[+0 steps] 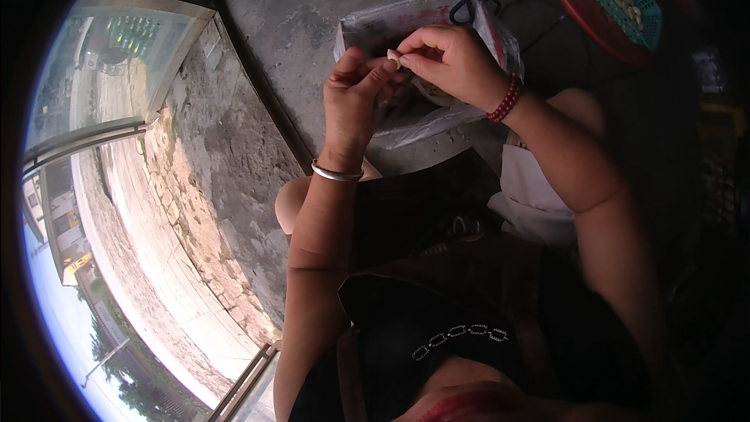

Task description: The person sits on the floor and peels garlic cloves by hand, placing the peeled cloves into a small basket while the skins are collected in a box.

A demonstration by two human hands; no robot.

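Between the fingertips of both hands is a small pale piece, apparently a garlic clove (394,58). My left hand (364,79), with a silver bangle at the wrist, holds it from the left. My right hand (448,58), with a red bead bracelet, pinches it from the right. Both hands are over a box lined with clear plastic (375,23), whose contents are dark and partly hidden. Scissors with dark blue handles (463,12) rest at the box's far edge.
At the upper right, a teal plastic basket (649,12) of pale cloves sits in a red basin (586,26). Grey concrete floor (281,12) surrounds the box. On the left stand a rough low wall (228,146) and a metal-framed glass door or window (140,64).
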